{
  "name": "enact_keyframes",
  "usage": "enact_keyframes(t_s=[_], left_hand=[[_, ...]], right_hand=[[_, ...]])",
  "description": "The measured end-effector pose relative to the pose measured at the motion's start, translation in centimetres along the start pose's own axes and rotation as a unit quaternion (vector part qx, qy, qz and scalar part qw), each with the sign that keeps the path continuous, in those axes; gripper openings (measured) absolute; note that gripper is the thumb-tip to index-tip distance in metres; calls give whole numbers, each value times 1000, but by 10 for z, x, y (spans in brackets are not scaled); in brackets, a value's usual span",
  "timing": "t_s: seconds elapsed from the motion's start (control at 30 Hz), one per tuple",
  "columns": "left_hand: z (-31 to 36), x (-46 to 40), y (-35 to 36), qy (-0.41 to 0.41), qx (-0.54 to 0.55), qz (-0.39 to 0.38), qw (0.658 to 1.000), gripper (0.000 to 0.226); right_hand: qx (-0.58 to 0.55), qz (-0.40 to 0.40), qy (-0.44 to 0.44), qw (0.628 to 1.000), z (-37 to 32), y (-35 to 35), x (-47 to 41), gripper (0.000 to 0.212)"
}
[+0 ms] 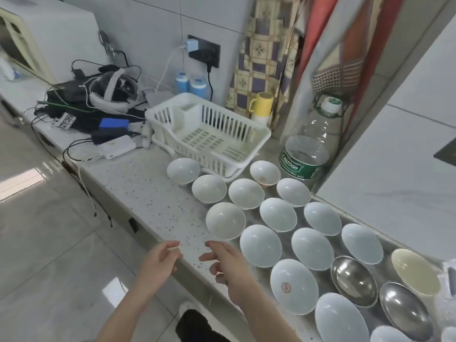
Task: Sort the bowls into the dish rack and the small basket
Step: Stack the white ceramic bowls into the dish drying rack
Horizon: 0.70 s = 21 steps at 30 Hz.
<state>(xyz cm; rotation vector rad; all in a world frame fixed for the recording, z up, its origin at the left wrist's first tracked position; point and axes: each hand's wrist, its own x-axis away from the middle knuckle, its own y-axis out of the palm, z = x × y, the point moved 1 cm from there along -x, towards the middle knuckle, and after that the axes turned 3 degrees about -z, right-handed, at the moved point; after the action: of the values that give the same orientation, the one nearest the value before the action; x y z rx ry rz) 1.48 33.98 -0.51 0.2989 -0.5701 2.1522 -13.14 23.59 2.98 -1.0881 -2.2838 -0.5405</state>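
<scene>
Hands: left hand [160, 260] and right hand [225, 264] hovering at the counter edge, fingers relaxed, holding nothing.
Nearest bowl: round white ceramic bowl [225, 220] sitting upright just beyond the right fingertips, untouched.
Rack: white slotted plastic dish rack [209, 134] standing behind the bowl rows, long axis running diagonally across the speckled grey counter [138, 183].

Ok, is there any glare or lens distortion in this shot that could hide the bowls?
Head view: wide-angle bending curves the speckled grey countertop edge; bright window glare sits on the glossy floor tiles; the two steel bowls show soft reflections; the white ceramic bowls read clearly; both hands look slightly soft.
</scene>
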Motion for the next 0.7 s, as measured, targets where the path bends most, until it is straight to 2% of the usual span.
enact_keyframes(t_s=[0.1, 0.23, 0.33, 0.43, 0.53, 0.7], left_hand=[[9, -29, -13, -31, 33, 14, 999, 13], [26, -91, -31, -75, 70, 22, 994, 14], [44, -146, -41, -148, 121, -9, 982, 15], [54, -191, -55, -208, 143, -22, 967, 20], [63, -223, -62, -223, 123, -43, 966, 19], [73, -255, -57, -228, 126, -102, 960, 20]], right_hand=[[-82, -8, 32, 996, -10, 24, -27, 21], [-218, -5, 95, 971, -29, 62, -77, 24], [-332, 1, 133, 934, -45, 79, -116, 23], [-415, 24, 181, 891, -60, 88, -145, 31], [-422, 72, 188, 884, -67, 94, -166, 36], [-428, 179, 135, 876, -67, 104, -187, 34]])
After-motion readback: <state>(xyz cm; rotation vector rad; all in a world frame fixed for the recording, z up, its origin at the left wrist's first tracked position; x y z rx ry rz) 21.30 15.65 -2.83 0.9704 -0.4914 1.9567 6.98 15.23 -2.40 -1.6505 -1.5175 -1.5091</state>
